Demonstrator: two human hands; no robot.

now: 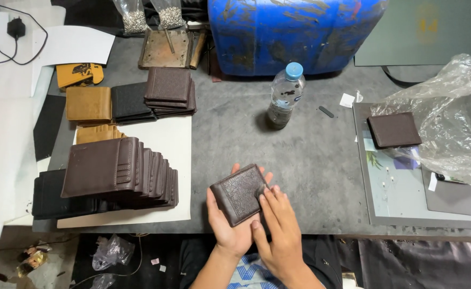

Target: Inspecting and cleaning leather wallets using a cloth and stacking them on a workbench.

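We are cradling a dark brown embossed wallet (pixel 239 194) in our left hand (pixel 230 222), palm up beneath it with the thumb curling over its near-left edge, so it is being grasped just above the near rim of the grey table (pixel 299 155). Our right hand (pixel 279 227) is lying over the wallet's right corner, fingertips (pixel 270 194) pressing on the leather rather than closing around it. Left of the wallet, a fanned row of brown card-slot inserts (pixel 120 171) is leaning on a white sheet (pixel 168 139), with black pieces (pixel 53 200) beside them. Beyond the wallet, a blue-capped plastic bottle (pixel 285 96) is standing upright. Far left of it, stacks of tan, black and brown wallets (pixel 139 99) are sitting. To the right, another brown wallet (pixel 394 130) is resting by crumpled clear plastic (pixel 449 118). Farthest back, a blue drum (pixel 294 32) is looming
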